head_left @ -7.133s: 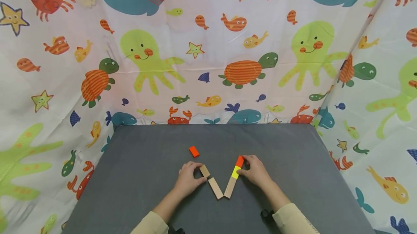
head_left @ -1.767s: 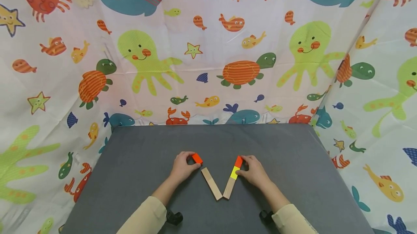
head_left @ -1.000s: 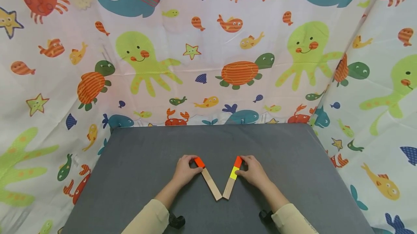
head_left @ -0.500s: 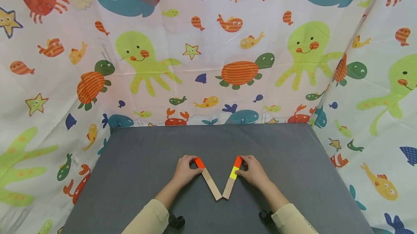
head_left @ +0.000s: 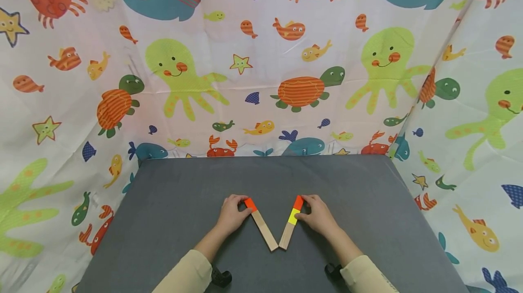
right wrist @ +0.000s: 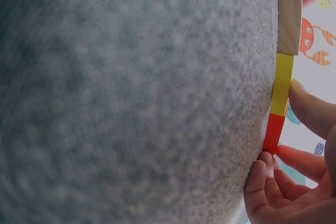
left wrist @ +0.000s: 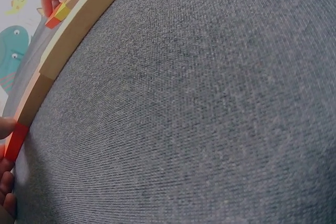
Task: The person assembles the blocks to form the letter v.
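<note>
Small toy blocks form a V on the dark grey table. Its left row has an orange-red block (head_left: 250,204) at the far end, followed by a short plain wooden block (left wrist: 32,98) and a longer one (left wrist: 79,27). My left hand (head_left: 231,215) pinches the orange-red block between thumb and index finger. In the right row, a second orange-red block (right wrist: 274,132) meets a yellow block (right wrist: 282,85), with plain wood (head_left: 287,236) below. My right hand (head_left: 320,215) holds these two coloured blocks, thumb against the yellow side and index fingertip at the orange-red end.
The grey table (head_left: 188,184) extends around the V. Behind and beside it hangs a white curtain (head_left: 261,66) printed with sea animals. Black straps (head_left: 220,278) sit under both wrists.
Seven seconds ago my left hand held the short wooden block, with an orange-red one loose beyond. That wood now joins the row and the orange-red block caps it. My right hand has stayed.
</note>
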A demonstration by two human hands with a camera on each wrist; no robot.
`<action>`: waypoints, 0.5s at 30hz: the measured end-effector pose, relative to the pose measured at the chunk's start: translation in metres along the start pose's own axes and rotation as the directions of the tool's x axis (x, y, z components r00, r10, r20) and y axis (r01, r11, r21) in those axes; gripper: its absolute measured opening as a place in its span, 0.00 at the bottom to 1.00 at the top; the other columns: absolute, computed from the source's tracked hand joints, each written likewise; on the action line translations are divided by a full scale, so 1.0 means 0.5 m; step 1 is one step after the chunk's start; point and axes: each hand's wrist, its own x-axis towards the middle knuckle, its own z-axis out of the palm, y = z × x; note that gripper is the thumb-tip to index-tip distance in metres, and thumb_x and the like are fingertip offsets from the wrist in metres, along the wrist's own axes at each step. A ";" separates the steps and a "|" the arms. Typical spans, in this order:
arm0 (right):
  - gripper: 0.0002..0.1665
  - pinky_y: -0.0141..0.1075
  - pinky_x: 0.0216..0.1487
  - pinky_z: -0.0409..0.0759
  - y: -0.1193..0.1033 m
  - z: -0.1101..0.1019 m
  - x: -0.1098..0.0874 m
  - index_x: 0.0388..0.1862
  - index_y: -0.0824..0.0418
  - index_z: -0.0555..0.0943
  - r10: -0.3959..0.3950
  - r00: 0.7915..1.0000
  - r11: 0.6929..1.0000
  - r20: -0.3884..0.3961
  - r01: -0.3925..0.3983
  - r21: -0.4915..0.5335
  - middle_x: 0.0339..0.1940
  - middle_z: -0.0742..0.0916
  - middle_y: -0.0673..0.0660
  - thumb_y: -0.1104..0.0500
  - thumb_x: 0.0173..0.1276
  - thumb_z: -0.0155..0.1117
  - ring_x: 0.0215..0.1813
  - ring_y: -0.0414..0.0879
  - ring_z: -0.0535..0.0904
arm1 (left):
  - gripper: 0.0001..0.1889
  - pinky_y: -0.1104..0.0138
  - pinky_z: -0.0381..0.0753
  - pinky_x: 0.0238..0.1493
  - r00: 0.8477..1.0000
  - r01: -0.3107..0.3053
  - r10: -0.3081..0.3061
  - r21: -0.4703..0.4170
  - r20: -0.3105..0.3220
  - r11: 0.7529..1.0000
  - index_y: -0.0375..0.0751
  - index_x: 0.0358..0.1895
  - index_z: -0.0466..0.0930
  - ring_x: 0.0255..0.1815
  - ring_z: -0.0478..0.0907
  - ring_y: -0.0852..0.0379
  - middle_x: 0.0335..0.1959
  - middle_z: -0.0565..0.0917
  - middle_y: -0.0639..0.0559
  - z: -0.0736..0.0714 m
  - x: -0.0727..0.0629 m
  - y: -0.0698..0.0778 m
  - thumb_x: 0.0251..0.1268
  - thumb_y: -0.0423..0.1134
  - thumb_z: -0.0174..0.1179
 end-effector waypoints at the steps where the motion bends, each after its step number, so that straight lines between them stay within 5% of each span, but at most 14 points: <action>1: 0.43 0.54 0.63 0.76 0.000 0.000 0.000 0.70 0.63 0.75 0.004 1.000 1.000 0.001 -0.004 0.003 0.62 0.79 0.62 0.52 0.58 0.79 0.59 0.56 0.78 | 0.21 0.47 0.69 0.64 1.000 0.001 -0.001 0.001 -0.002 1.000 0.42 0.57 0.84 0.58 0.74 0.44 0.56 0.80 0.44 0.001 -0.001 0.001 0.61 0.42 0.72; 15: 0.44 0.52 0.54 0.79 0.005 -0.003 -0.005 0.70 0.61 0.75 -0.010 1.000 1.000 -0.013 0.011 0.030 0.62 0.79 0.63 0.48 0.58 0.79 0.53 0.53 0.78 | 0.22 0.48 0.74 0.60 0.998 -0.055 0.056 0.008 -0.010 0.998 0.40 0.59 0.82 0.55 0.75 0.45 0.55 0.80 0.43 -0.001 -0.010 0.001 0.62 0.41 0.70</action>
